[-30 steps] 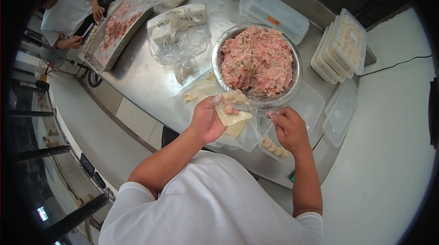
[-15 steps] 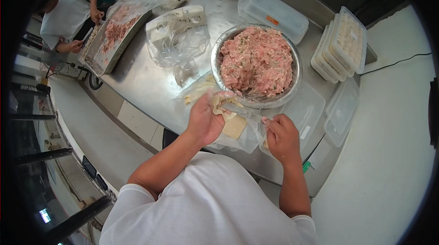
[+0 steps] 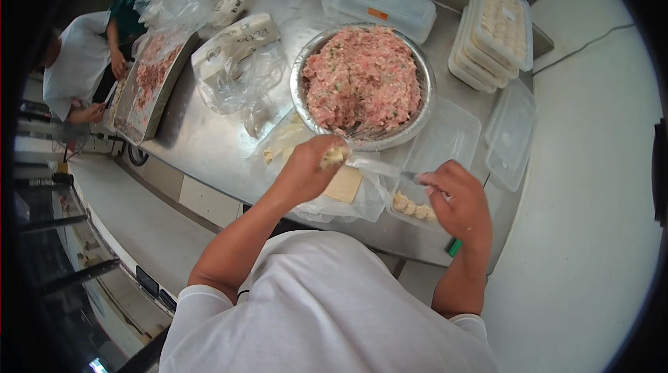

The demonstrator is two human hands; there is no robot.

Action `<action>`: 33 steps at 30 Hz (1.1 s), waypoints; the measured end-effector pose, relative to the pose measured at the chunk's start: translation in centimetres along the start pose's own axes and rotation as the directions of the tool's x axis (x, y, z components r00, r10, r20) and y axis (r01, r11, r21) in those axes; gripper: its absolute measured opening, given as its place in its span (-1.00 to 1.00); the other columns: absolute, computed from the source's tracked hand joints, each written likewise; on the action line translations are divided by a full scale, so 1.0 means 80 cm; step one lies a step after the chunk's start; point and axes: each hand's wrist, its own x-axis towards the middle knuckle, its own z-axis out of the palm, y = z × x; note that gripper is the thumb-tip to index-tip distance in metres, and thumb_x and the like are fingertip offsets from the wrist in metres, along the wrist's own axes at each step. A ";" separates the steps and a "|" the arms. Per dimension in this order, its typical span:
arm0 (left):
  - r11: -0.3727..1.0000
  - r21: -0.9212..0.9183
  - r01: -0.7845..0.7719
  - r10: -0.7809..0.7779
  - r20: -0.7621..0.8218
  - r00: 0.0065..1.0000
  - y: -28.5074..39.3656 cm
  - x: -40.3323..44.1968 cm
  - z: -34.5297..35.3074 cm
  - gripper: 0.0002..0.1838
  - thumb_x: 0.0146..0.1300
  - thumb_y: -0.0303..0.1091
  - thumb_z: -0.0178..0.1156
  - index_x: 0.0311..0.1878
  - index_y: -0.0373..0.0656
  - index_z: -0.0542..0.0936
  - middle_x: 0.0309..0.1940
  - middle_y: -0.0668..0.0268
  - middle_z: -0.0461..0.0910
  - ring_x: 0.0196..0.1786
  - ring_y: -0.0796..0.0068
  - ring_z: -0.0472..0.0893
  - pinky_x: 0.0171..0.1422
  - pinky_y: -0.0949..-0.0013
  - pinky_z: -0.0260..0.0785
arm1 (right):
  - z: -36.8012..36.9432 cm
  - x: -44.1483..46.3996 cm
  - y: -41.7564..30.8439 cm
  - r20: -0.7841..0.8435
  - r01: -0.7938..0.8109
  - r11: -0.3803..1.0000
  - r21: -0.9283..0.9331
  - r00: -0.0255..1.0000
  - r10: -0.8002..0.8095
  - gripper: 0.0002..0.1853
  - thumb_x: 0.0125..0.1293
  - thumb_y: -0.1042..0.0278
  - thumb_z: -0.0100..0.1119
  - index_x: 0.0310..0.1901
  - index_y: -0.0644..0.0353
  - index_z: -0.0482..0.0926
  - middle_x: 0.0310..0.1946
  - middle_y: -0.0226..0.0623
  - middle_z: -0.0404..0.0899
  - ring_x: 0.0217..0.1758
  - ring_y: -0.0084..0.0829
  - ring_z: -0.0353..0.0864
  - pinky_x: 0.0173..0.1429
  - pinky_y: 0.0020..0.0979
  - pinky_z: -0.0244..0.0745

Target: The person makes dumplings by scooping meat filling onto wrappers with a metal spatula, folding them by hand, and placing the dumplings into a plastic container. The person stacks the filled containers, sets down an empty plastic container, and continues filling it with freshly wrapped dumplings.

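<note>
My left hand (image 3: 310, 169) is closed around a dumpling (image 3: 335, 156), its pale wrapper bunched at the fingertips. Between the fingers of my right hand (image 3: 456, 199) is the handle of a flat-bladed knife (image 3: 376, 165); its blade points left toward the dumpling. Below the blade, square dough wrappers (image 3: 343, 185) lie stacked on a plastic sheet (image 3: 372, 204). A steel bowl (image 3: 426, 110) heaped with pink minced filling (image 3: 362, 77) stands just beyond my hands. Under my right hand, a clear container (image 3: 394, 210) holds a row of finished dumplings (image 3: 412, 206).
Stacked boxes of dumplings (image 3: 497, 32) stand at the right, beside loose clear lids (image 3: 511, 140). A closed plastic box (image 3: 383, 8) sits behind the bowl. Bagged wrapper packs (image 3: 240, 60) lie left. Farther left, a co-worker (image 3: 80, 63) works beside a tray of filling (image 3: 167, 98).
My left hand has turned and closed around the wrapper, which lay spread open before. My right hand has moved right with the knife, drawing the blade away. The view has shifted, uncovering the dumpling row.
</note>
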 end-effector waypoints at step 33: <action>0.929 -0.127 -0.347 0.360 0.522 0.773 -0.029 0.074 0.306 -0.73 0.03 -0.54 0.31 -0.13 -0.20 0.65 -0.12 0.03 0.60 -0.04 -0.03 0.60 0.09 0.09 0.47 | 0.146 -0.183 0.142 -0.215 -0.352 0.321 0.879 0.308 0.927 -0.65 0.31 0.42 0.28 0.11 0.20 0.52 -0.24 -0.45 0.49 -0.50 -0.71 0.34 -0.54 -0.59 0.19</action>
